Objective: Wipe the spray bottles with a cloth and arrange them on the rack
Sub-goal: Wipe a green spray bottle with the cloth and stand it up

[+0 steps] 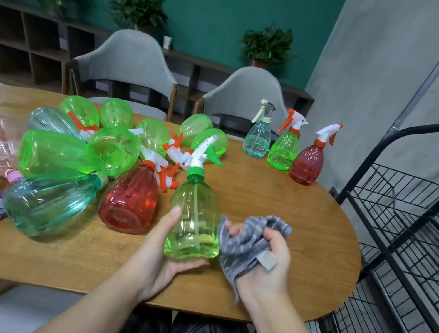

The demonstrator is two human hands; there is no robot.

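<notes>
The green spray bottle (195, 215) stands nearly upright, its long axis running from the base in the palm up to the white-and-green trigger head, which leans slightly away from the person toward the far side of the counter (290, 223). The left hand (165, 248) cradles it from below and from the left: the palm sits under the base and the thumb lies flat up the bottle's left flank, the remaining fingers hidden behind the plastic. The cloth (245, 247), grey and bunched, lies directly to the bottle's right, touching or all but touching its lower right side. The right hand (269, 260) grips that cloth with fingers curled tight around the wad, so it is the hand placed to rub, and the bottle's exposed right face is the nearest surface to it. The likely step is wiping, with the left hand turning the bottle about its upright axis.

Left of the held bottle a heap of bottles (91, 152), green, red, teal and pink, lies on its sides. Three more (283, 148) stand upright near the counter's far right edge. The black wire rack (418, 230) stands off the counter's right end, on the cloth hand's side; its visible shelves hold no bottles.
</notes>
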